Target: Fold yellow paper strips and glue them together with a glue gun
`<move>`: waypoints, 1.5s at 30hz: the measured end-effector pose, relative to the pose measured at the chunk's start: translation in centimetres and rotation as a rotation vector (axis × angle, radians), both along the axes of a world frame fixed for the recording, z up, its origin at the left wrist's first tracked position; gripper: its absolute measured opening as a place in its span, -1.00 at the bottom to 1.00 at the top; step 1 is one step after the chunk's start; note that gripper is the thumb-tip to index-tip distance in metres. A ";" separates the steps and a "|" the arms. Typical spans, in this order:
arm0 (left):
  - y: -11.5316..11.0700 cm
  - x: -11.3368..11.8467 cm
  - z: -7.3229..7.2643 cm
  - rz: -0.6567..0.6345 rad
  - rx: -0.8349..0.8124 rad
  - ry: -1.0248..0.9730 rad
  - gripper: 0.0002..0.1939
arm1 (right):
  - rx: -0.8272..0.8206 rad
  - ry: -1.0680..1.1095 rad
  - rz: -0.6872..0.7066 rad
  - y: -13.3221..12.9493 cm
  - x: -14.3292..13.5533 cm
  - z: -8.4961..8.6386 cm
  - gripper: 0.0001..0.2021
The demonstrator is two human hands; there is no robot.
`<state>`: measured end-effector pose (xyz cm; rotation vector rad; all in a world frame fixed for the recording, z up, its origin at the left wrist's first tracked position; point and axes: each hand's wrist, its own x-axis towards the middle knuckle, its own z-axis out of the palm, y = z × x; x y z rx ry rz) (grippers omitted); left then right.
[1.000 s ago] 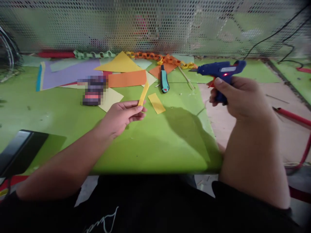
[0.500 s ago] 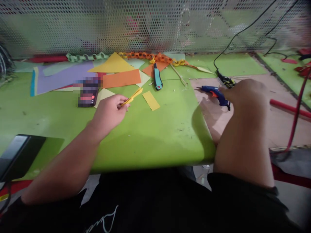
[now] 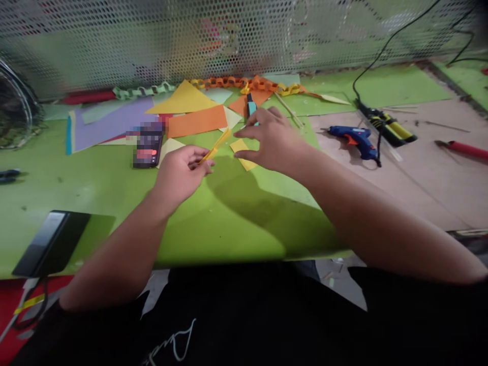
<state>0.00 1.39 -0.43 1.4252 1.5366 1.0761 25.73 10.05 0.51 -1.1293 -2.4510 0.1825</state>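
Green table (image 3: 183,239) fills most of the view, pinkish board (image 3: 412,175) on the right, paper chain (image 3: 229,83) along the back. Main change is the right hand (image 3: 272,140): it has left the board and come across to the middle, now holding nothing that shows, thumb and index finger well parted. Left hand (image 3: 181,173) stays left of it, in a narrow pinch. Glue gun (image 3: 354,140), in the right fist a second ago, now lies on its side on the board, let go, just beside a black-and-yellow item. Judging from that, gluing is paused and the right hand is free for paper. Cutter (image 3: 250,105) was in full view, now mostly hidden behind the right hand. Yellow strip (image 3: 217,146) is still in the left thumb and fingers, looks folded, far end sticking out toward the right hand but not touching it. Small yellow piece (image 3: 237,146) lies on the table right below the right hand's gap, partly covered by the thumb; contact or not, can't tell.
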 end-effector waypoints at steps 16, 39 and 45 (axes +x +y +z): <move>1.3 -1.3 -0.3 0.054 -0.010 0.007 -0.72 | 0.030 0.122 -0.338 4.2 6.8 1.0 -0.77; -0.4 1.1 0.5 -0.003 0.003 -0.250 -0.70 | 0.121 0.081 -0.258 3.7 7.8 0.9 -0.76; -0.9 1.5 0.4 -0.061 -0.035 -0.386 -0.66 | 0.089 0.246 -0.155 1.8 6.0 0.5 -0.60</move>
